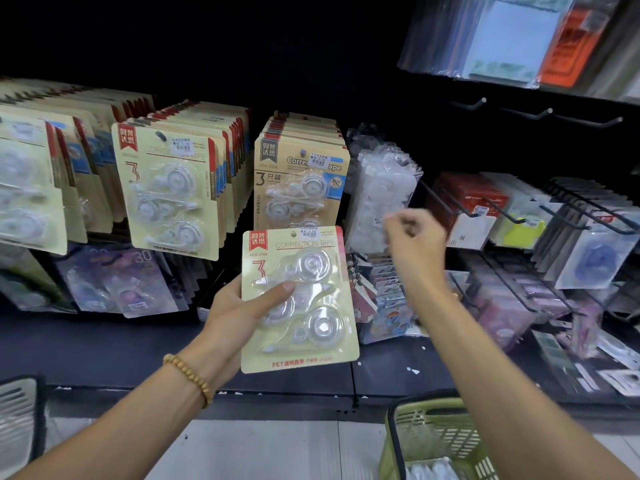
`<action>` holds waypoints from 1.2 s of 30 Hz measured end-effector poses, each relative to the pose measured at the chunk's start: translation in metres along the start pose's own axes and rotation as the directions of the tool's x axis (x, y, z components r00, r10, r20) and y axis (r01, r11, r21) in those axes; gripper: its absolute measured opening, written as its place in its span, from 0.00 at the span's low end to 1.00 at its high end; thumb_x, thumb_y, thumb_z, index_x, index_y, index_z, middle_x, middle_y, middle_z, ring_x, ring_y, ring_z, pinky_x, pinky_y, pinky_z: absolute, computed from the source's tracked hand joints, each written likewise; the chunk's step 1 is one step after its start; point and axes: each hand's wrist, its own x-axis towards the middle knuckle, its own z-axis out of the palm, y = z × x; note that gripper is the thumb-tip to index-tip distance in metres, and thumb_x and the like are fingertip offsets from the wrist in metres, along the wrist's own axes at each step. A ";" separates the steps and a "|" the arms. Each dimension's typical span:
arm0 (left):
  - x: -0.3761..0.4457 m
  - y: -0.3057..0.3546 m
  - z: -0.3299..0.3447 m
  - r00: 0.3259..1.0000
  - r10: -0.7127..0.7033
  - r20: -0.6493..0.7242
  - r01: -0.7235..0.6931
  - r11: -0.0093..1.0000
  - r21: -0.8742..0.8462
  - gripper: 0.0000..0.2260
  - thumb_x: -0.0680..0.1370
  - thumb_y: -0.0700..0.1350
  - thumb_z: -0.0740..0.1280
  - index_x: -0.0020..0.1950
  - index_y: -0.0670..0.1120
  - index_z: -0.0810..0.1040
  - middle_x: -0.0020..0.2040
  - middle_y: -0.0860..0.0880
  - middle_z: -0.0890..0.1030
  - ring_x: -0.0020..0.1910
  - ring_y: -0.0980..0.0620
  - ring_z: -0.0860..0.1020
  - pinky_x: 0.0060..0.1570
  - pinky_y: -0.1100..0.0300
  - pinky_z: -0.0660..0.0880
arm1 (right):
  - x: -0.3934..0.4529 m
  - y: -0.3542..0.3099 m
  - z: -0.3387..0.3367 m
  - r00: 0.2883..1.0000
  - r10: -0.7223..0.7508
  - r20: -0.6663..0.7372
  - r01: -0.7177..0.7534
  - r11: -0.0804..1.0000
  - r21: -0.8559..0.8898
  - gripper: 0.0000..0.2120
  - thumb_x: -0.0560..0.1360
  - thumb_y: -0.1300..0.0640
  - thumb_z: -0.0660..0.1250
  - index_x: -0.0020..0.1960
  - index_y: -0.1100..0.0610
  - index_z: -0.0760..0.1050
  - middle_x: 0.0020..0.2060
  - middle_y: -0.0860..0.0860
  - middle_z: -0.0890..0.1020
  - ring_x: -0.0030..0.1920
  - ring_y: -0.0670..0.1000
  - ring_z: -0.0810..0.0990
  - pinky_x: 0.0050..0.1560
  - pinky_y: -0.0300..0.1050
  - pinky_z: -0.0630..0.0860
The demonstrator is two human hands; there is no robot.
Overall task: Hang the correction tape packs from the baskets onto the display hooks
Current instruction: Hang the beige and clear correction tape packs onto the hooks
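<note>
Head view, reading left to right from the held pack (pixel 300 299). Far left of it, rows of cream correction tape cards, print too blurred to read. Nearer left, a hung row (pixel 169 188) with a red brand tag, a large "3" and "CORRECTION TAPE" partly covered by a price sticker. Below that row, purple packs (pixel 117 282) marked "30". Low at the left edge, a grey basket (pixel 19 415).

Left hand (pixel 239 306) gripping the held pack by its left edge, thumb curled across the clear blister, fingers behind the card; bead bracelet (pixel 189 378) on the wrist. Readable on the pack: red tag with Chinese characters, "CORRECTION TAPE", "ADS-2306" or similar, a red "3", "PET" plus Chinese text along the bottom. Three clear tape dispensers under the blister.

Directly above the pack, another row (pixel 300 174) reading "Correc…ape", "3只装", sticker over the middle.

Right of the pack, right hand (pixel 417 237) raised, fingers loosely curled, holding nothing, in front of clear bagged goods (pixel 381 195). Further right, black hooks (pixel 512 216) with assorted packets. Below right, a green basket (pixel 433 434) on the floor with clear packs inside.
</note>
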 end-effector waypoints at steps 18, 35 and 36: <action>-0.019 0.014 -0.042 0.971 0.164 -0.175 -0.148 0.984 0.100 0.10 0.75 0.43 0.75 0.55 0.51 0.82 0.50 0.53 0.87 0.53 0.51 0.84 0.55 0.50 0.80 | -0.016 -0.063 0.035 0.941 -0.015 0.339 -0.088 0.953 0.288 0.18 0.74 0.65 0.75 0.57 0.50 0.73 0.55 0.54 0.85 0.52 0.54 0.86 0.51 0.57 0.83; -0.032 0.028 -0.093 0.909 0.249 -0.335 -0.226 0.968 0.106 0.10 0.75 0.38 0.74 0.53 0.50 0.83 0.46 0.54 0.87 0.48 0.52 0.84 0.47 0.56 0.79 | 0.002 -0.046 0.064 0.983 -0.047 0.176 0.015 0.984 0.178 0.15 0.77 0.63 0.71 0.58 0.50 0.70 0.54 0.49 0.84 0.53 0.45 0.83 0.51 0.40 0.78; -0.033 0.028 -0.094 0.911 0.252 -0.327 -0.230 0.967 0.106 0.10 0.75 0.38 0.74 0.54 0.49 0.83 0.46 0.54 0.87 0.48 0.53 0.84 0.45 0.58 0.78 | 0.002 -0.047 0.067 0.982 -0.055 0.181 0.025 0.986 0.165 0.15 0.77 0.62 0.71 0.58 0.50 0.70 0.54 0.48 0.83 0.53 0.45 0.83 0.52 0.41 0.78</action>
